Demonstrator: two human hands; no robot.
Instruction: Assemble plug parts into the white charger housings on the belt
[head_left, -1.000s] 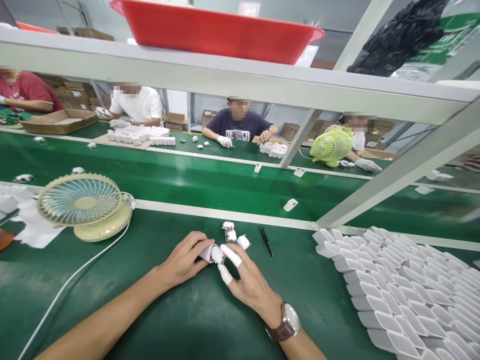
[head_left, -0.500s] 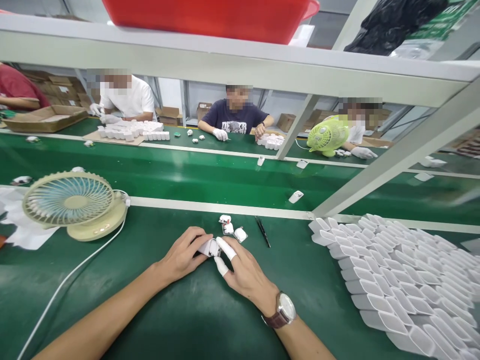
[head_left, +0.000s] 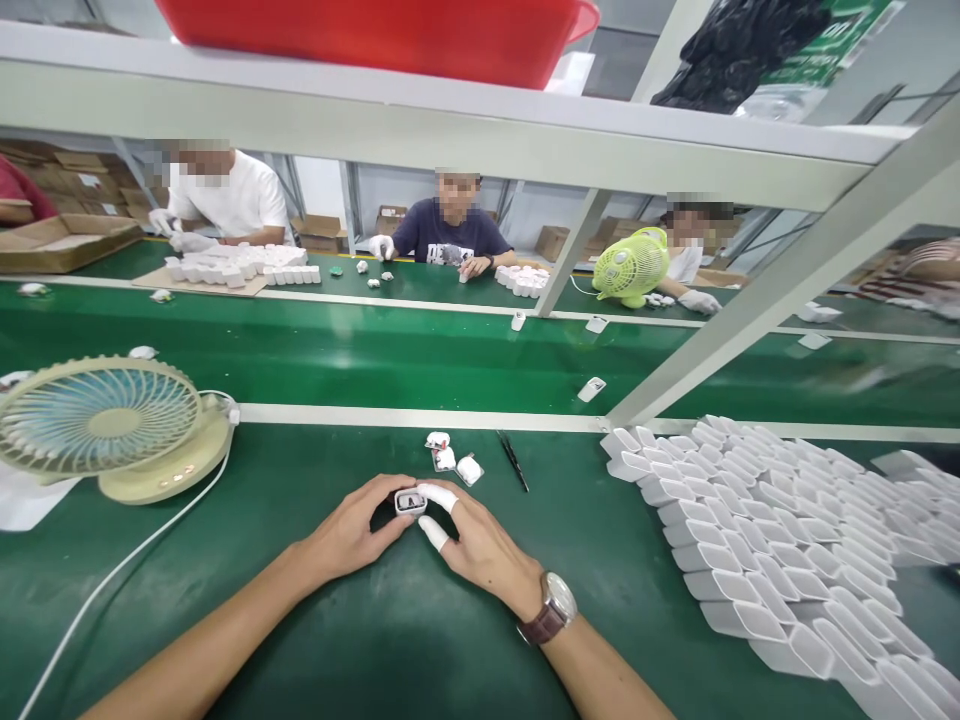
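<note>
Between my two hands is a small white plastic housing (head_left: 410, 509), its open end tilted up toward me with dark and grey parts visible inside. My left hand (head_left: 352, 530) grips its left side between thumb and fingers. My right hand (head_left: 480, 545), with white finger cots on thumb and forefinger, pinches the right side. Just beyond my hands lie a few small white parts with circuit pieces (head_left: 445, 459). Black tweezers (head_left: 514, 462) rest to the right of them on the green bench (head_left: 360, 630).
Rows of empty white housings (head_left: 750, 540) cover the right side. A cream fan (head_left: 112, 425) with a white cable stands left. Beyond a rail runs a green conveyor (head_left: 360, 365) carrying a housing (head_left: 592, 389). Several co-workers sit opposite; a red bin (head_left: 367, 35) rests on the overhead shelf.
The white housing has turned its open end up toward me, and the part at its mouth now sits inside. My hands have drawn slightly left in view, as the camera has shifted.
</note>
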